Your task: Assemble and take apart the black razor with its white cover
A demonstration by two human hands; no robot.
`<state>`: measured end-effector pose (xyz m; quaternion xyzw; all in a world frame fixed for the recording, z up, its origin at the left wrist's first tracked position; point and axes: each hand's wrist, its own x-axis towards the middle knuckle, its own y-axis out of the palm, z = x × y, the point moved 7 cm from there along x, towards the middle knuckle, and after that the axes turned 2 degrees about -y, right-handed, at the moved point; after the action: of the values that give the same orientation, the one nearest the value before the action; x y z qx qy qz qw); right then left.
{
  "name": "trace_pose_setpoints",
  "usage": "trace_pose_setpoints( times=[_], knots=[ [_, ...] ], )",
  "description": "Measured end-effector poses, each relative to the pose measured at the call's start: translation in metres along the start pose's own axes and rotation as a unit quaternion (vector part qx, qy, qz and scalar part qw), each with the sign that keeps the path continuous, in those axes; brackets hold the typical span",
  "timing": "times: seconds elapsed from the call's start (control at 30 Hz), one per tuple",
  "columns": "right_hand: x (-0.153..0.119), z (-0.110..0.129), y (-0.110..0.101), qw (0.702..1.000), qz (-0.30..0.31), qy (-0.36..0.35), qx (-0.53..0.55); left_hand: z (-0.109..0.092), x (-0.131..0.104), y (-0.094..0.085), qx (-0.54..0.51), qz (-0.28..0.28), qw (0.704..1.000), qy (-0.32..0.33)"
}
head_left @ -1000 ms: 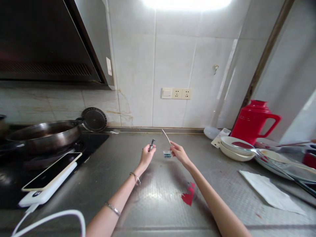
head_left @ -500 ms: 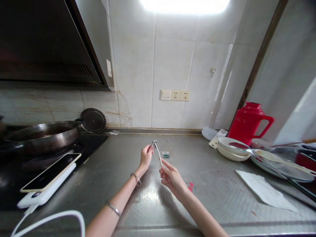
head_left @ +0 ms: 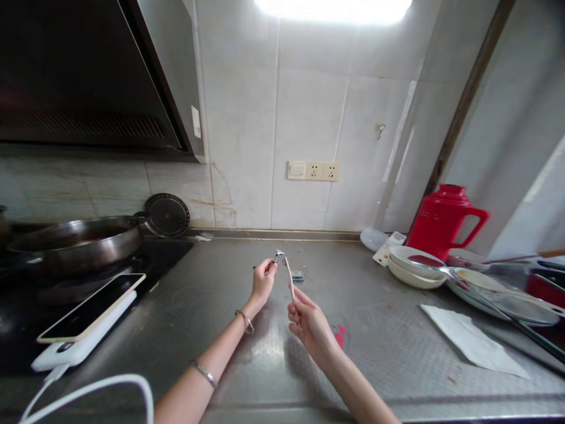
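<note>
From where I'm watching, my left hand is over the middle of the table, towards its far edge. Its fingers are closed on a small tool with a dark handle and a shiny metal head, pointing up and away. My right hand is nearer the front edge, fingers pinched around the lower part of a thin pale rod. The rod's upper tip is right by the tool's head; I can't tell whether they touch.

Just beyond the rod, a little clear-and-teal piece lies on the table. A red patch shows beside my right wrist. Towards the right edge I have a white paper, stacked bowls and, behind them, a red jug. Off the left side, a phone rests on a white power bank, with a metal pan on the stove behind.
</note>
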<state>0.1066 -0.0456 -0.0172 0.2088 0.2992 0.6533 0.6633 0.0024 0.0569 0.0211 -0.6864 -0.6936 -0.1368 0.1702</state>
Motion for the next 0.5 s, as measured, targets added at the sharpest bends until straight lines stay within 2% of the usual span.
trace_pose_setpoints(
  times=[0.17, 0.37, 0.5],
  knots=[
    [0.008, 0.012, 0.004, 0.999, 0.002, -0.016, 0.027, -0.002, -0.003, 0.005, 0.002, 0.018, 1.000, 0.000],
    [-0.003, -0.005, 0.007, 1.000, 0.000, 0.013, 0.029, -0.005, -0.003, 0.003, -0.002, 0.006, 1.000, 0.004],
    [0.004, 0.008, 0.006, 0.999, -0.004, -0.005, 0.032, -0.005, -0.004, 0.004, -0.003, 0.012, 1.000, -0.002]
  ],
)
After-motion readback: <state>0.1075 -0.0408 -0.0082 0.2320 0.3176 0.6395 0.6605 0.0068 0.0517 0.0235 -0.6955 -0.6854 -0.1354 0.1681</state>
